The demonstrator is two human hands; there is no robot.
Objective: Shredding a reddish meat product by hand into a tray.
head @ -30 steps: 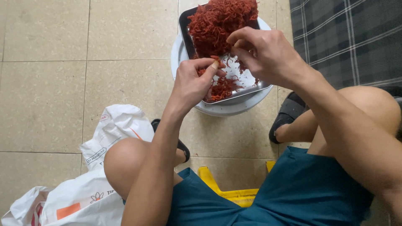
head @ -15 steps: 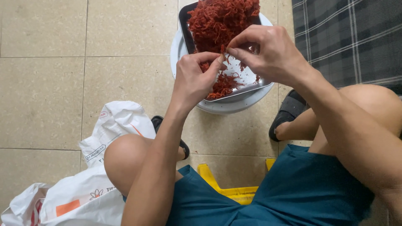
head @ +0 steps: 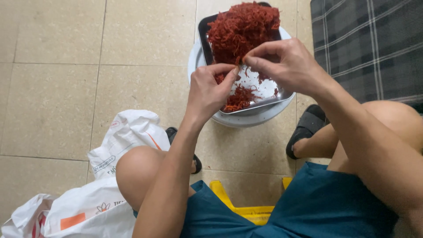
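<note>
Head view looks down on a seated person; both hands meet over a metal tray heaped with red shreds; the tray sits on a white basin on the tiled floor. Left hand is narrowed, fingertips pinched on a small strand; right hand is likewise narrowed, thumb and forefinger closed on the same strand where the two hands touch, just above the bare near part of the tray. Most shreds lie piled at the far end; a smaller clump lies near the front rim. White plastic bags rest by the left knee; a yellow stool shows between the legs; black sandals stand close by the basin; a plaid mat lies to the right. Risks, as a judgement: the tray overhangs the basin, so a downward press on the near rim could tip it; loose bits could fall from the pinch onto the floor; the tall heap could slump over the far edge.
</note>
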